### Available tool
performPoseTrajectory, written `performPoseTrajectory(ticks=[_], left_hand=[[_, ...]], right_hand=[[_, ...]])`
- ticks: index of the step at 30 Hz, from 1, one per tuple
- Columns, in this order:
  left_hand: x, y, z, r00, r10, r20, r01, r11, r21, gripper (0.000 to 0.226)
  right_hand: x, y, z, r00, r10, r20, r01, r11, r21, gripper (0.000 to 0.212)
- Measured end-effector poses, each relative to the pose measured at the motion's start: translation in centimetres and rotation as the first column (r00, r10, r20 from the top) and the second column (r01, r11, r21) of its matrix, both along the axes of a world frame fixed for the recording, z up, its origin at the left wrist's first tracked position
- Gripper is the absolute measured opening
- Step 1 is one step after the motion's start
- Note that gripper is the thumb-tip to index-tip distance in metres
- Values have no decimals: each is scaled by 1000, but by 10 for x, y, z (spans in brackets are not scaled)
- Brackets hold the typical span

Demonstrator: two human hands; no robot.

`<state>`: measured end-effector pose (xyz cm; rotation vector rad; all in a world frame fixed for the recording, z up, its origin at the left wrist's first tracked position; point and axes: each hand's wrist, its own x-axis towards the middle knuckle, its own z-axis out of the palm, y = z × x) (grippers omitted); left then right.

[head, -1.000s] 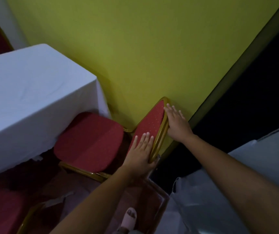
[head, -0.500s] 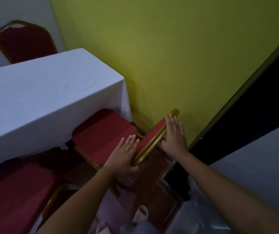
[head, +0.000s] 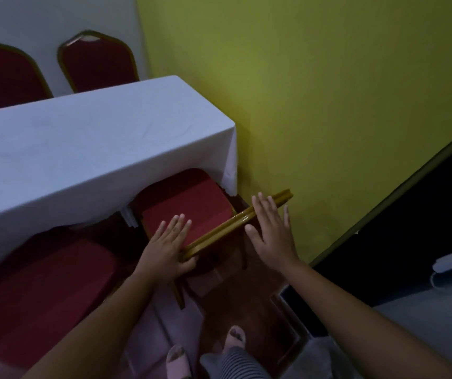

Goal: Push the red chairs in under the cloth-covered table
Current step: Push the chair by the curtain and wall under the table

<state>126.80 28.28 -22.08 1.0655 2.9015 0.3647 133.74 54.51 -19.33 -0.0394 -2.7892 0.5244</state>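
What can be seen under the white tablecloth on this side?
Under the tablecloth edge, the front of the chair seat by the yellow wall is tucked in. A second seat sits left, mostly outside. Table legs and floor beneath are hidden.

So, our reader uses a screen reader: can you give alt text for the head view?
Both hands, left hand and right hand, rest flat on a red chair's gold backrest, its seat partly under the white-clothed table, beside a yellow wall.
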Motion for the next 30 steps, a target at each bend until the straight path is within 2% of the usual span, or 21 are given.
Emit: performPoseTrajectory(ticks=[3, 7, 10, 14, 18, 22, 30], left_hand=[[6, 32, 6, 998, 10, -55, -3, 993, 120, 93], [9, 74, 14, 995, 104, -7, -99, 964, 248, 92], [6, 81, 12, 985, 173, 25, -173, 951, 257, 92], [3, 78, 15, 982, 190, 9, -185, 939, 290, 93], [-5, 65, 20, 977, 215, -6, -207, 945, 254, 90], [-25, 37, 17, 963, 268, -5, -264, 952, 158, 96], [-52, -6, 14, 911, 413, 11, -412, 906, 95, 112]], right_hand=[[-8, 20, 2, 1000, -9, -3, 9, 1000, 9, 68], [-29, 49, 6, 997, -58, 58, 56, 998, 23, 82], [-46, 63, 7, 996, -36, 80, 36, 999, -1, 89], [-62, 63, 4, 999, 27, 32, -26, 999, -26, 85], [-74, 43, -1, 999, 9, -50, -16, 991, -130, 80], [-86, 17, -3, 997, 14, -70, -25, 987, -160, 76], [-110, -18, -2, 989, 150, -2, -149, 977, -155, 75]])
